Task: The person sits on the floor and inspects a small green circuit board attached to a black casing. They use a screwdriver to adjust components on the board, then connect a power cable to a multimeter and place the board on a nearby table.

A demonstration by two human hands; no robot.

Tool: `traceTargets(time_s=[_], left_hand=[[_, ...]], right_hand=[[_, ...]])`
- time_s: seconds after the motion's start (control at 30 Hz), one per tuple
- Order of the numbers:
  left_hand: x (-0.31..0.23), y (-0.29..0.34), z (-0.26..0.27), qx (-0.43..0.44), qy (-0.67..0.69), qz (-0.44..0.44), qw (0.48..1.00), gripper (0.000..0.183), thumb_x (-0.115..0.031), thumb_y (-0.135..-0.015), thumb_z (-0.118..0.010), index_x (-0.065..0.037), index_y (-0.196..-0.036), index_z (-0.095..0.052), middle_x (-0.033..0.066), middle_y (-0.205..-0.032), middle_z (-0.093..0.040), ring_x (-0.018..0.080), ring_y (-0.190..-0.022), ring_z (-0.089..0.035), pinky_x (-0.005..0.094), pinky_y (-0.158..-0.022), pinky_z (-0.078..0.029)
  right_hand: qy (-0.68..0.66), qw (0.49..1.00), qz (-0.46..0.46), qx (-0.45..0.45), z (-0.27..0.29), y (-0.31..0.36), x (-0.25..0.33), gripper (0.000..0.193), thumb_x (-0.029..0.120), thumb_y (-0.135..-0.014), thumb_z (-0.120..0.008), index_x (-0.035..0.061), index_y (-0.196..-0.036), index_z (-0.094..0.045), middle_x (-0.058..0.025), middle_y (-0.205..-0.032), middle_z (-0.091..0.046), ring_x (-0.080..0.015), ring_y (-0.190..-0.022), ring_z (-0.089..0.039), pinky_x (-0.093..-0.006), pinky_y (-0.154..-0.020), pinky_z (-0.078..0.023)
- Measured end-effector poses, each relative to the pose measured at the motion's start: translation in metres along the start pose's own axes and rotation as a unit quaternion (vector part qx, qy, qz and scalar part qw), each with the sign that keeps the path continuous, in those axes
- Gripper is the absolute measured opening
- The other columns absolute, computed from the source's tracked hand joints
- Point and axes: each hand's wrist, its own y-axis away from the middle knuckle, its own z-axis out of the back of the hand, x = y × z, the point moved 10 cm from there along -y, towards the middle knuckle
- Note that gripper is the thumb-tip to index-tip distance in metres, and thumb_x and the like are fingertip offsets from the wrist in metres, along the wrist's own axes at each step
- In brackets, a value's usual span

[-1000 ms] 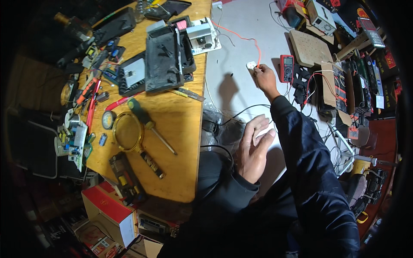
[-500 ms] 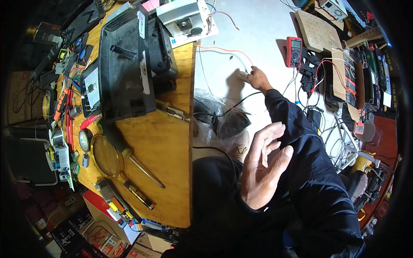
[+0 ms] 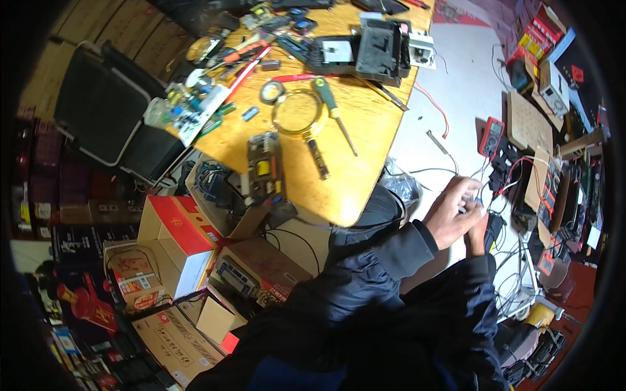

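Note:
My left hand and my right hand meet over the white surface, right of the wooden table. The left fingers are curled and pressed toward the right hand, which is mostly hidden behind them. What they pinch is too small and blurred to name; a bluish bit shows at the fingertips. Just beyond them a thin grey stick-like piece lies on the white surface, and a dark cable runs toward the hands. The red multimeter is close by at the upper right, with black straps beside it.
On the wooden table lie a screwdriver, a magnifying glass, a tape roll, a circuit board and a black plastic housing. Cardboard boxes stand at lower left; tangled cables lie at right.
My view has swung, bringing the boxes at lower left into sight. My right hand has drawn back from the far white surface; my left, open before, has closed in against it.

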Motion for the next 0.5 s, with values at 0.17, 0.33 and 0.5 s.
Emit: traceTargets(time_s=[0.17,0.33,0.5], left_hand=[[-0.072,0.074,-0.001,0.097,-0.006,-0.035,0.995,0.034,-0.009,-0.093,-0.069,0.001,-0.124,-0.060,0.0103,-0.123,-0.058,0.0187,-0.114,-0.061,0.0352,-0.097,-0.050],[-0.137,0.166,0.064,0.070,0.006,-0.038,0.997,0.027,-0.008,-0.097,-0.067,0.002,-0.122,-0.066,0.0135,-0.122,-0.063,0.0187,-0.107,-0.066,0.0322,-0.091,-0.054],[-0.158,0.236,0.200,-0.189,-0.044,-0.002,0.981,0.024,-0.019,-0.102,-0.060,0.004,-0.109,-0.066,0.0149,-0.108,-0.070,0.0185,-0.087,-0.070,0.0302,-0.078,-0.055]], right_hand=[[-0.140,0.984,-0.090,0.064,-0.003,0.077,-0.025,0.037,0.004,-0.097,-0.062,-0.0073,-0.133,-0.060,-0.0160,-0.114,-0.071,-0.0204,-0.099,-0.069,-0.0312,-0.082,-0.056],[-0.101,0.986,-0.072,0.110,-0.016,0.124,0.001,0.074,-0.001,-0.091,-0.065,0.0034,-0.158,-0.035,-0.0257,-0.145,-0.053,-0.0285,-0.111,-0.068,-0.0340,-0.084,-0.058],[-0.114,0.986,-0.052,0.113,-0.025,0.144,0.028,0.064,0.003,-0.095,-0.061,0.0001,-0.155,-0.039,-0.0205,-0.132,-0.061,-0.0242,-0.103,-0.070,-0.0336,-0.082,-0.057]])
